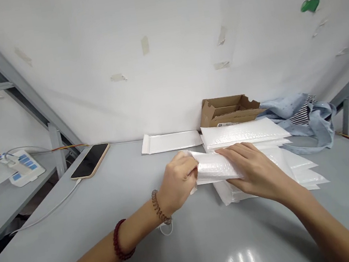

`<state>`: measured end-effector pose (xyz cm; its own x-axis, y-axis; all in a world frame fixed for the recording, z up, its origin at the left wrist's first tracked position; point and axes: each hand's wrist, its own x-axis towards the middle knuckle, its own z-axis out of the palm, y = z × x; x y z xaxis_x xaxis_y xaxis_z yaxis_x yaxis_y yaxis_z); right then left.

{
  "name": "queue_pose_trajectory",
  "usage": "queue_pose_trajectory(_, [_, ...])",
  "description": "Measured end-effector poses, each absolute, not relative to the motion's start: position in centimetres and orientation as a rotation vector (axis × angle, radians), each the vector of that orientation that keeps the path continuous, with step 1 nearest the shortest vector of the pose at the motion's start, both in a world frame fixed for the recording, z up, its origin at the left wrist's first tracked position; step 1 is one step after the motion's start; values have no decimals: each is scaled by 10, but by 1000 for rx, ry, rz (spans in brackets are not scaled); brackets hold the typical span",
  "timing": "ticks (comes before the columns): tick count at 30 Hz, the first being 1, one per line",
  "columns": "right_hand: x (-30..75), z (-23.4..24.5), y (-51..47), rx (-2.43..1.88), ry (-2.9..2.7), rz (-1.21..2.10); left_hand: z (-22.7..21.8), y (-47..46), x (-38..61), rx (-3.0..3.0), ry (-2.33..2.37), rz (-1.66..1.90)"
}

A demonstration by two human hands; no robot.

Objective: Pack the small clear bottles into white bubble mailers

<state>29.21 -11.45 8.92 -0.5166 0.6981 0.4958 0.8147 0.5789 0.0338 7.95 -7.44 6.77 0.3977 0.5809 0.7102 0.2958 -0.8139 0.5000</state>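
A white bubble mailer (214, 166) is held between both hands just above the grey table. Wrapped around its left end is my left hand (177, 181), with bent fingers gripping the edge there. My right hand (254, 171) clasps the other end, its thumb underneath and fingers over the top. Behind and beneath it lies a pile of white bubble mailers (243, 133), partly covered by the right hand. One separate bubble mailer (174, 141) lies flat farther back, left of the pile. Whether anything is inside the held mailer cannot be seen.
An open cardboard box (230, 117) stands against the wall behind the pile. Light blue cloth (319, 120) is heaped to its right. On the left, a phone (91, 161) lies with a white cable attached. A power strip (25, 166) sits beyond the metal frame.
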Motion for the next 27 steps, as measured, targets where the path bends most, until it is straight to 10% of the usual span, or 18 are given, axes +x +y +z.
queue_pose_trajectory(10, [301, 89, -111, -1302, -2355, -405, 120, -82, 35, 1911, 836, 507])
queue_pose_trajectory(19, [306, 89, -109, -1334, -2336, -415, 74, -120, -12, 2358, 1240, -116])
queue_pose_trajectory(27, [305, 85, -107, -1359, -2374, -368, 97, -102, 0, 2077, 1119, 422])
